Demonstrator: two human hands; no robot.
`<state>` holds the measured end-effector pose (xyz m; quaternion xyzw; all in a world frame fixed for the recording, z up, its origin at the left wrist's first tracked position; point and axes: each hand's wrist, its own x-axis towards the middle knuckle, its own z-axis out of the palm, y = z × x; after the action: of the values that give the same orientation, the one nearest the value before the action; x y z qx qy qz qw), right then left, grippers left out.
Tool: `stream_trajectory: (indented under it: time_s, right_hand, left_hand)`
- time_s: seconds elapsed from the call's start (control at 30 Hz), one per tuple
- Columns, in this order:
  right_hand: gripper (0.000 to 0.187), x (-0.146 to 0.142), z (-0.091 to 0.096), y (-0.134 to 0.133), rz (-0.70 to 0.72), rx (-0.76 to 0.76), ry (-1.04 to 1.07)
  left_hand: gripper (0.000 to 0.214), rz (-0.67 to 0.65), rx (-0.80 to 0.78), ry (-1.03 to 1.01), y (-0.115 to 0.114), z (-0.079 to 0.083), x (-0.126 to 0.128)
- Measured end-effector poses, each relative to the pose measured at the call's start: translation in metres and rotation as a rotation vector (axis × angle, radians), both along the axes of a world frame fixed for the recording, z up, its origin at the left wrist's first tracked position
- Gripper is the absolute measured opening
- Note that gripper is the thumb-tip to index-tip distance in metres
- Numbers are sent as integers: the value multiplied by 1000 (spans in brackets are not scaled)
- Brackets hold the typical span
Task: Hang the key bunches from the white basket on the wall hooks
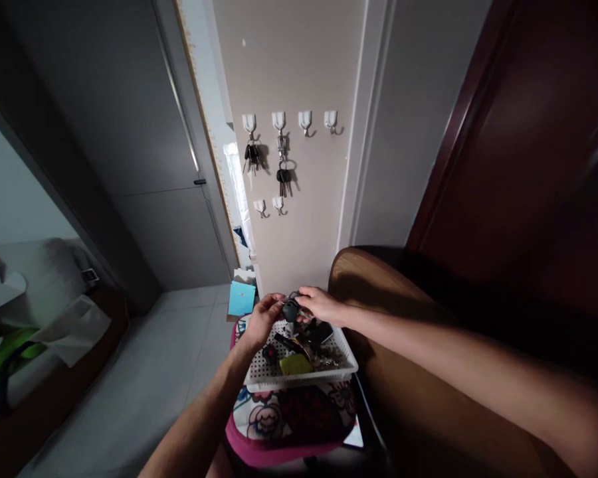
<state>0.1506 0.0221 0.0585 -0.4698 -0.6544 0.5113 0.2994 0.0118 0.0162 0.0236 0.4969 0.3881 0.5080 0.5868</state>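
Both hands meet above the far part of a white perforated plastic basket [351, 362]. Between them is a dark grey rounded object [290, 311], too small to name surely. My left hand [265, 317] pinches at its left side, where a thin metal glint shows. On the other side, my right hand [319, 305] has its fingers closed around the object's edge, partly hiding it. Inside the basket lie a yellow-green item [296, 364], a black flat item [321, 333], a black elongated piece [288, 342] and small metallic bits [326, 358].
The basket rests on a floral stool with pink trim [266, 451]. White hooks [305, 121] line the wall ahead; two carry key bunches [283, 178]. A curved wooden panel [379, 292] stands right, a light-blue box [242, 299] on the floor, a grey door [114, 99] left.
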Motion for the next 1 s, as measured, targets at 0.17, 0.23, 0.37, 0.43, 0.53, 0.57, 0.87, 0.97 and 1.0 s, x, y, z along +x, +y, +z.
stream_trajectory:
  time_s: [0.17,0.23,0.37,0.43,0.53,0.57,0.87,0.97,1.0]
  right_hand:
    - [7,1,13,2,-112,-41,224]
    - [6,2,15,3,-143,-46,239]
    - [4,2,15,5,-143,-31,217]
    - [4,2,16,5,-127,-1,188]
    - [4,2,17,4,-122,68,117]
    - [4,2,18,3,-120,81,103]
    - [15,0,23,-4,-82,99,154]
    - [15,2,21,-1,-93,103,120]
    - [14,3,20,0,-99,108,105]
  left_hand:
    - [35,-75,-110,-51,-8,-2,12]
    - [36,-121,-123,-56,-11,-1,16]
    - [43,-138,-114,-9,-13,4,20]
    - [44,-92,-92,23,-12,6,19]
    - [43,-21,-46,78,-9,10,17]
    - [44,-5,-31,96,-9,11,17]
    - [21,93,158,225,-4,14,19]
    - [15,96,242,331,-3,14,19]
    - [15,100,263,369,-3,14,18]
